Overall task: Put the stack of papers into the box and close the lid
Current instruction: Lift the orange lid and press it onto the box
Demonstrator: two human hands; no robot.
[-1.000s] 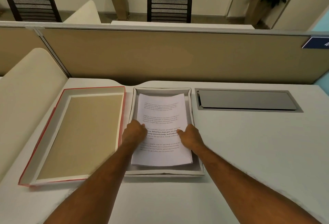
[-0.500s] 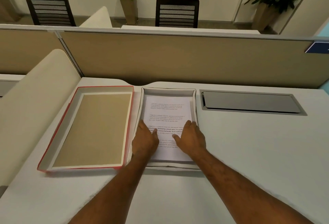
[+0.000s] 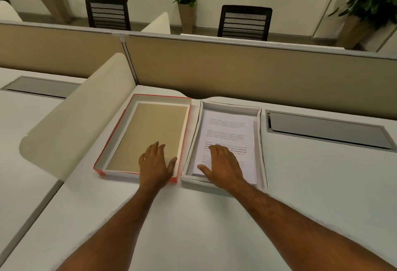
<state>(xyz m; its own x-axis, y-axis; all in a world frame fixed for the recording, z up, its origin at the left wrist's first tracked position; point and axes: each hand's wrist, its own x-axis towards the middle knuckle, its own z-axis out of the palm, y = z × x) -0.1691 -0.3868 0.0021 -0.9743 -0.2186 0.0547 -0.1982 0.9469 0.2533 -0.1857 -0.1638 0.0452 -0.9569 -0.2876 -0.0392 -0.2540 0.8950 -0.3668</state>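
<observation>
Head view: stack of papers (image 3: 227, 139) flat inside grey box (image 3: 263, 146), mid-desk by the partition. Right hand (image 3: 223, 163) spread on top sheet. Left hand (image 3: 155, 161), off the papers since a moment ago, splayed, empty, over red-edged lid (image 3: 111, 139). Loading judged done; closing next.

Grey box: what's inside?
A stack of papers lies in the grey box, right hand flat on top. Box floor beneath is covered.

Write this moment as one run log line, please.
papers: in box | lid: off, beside box | left hand: open, over lid | right hand: flat on papers
</observation>
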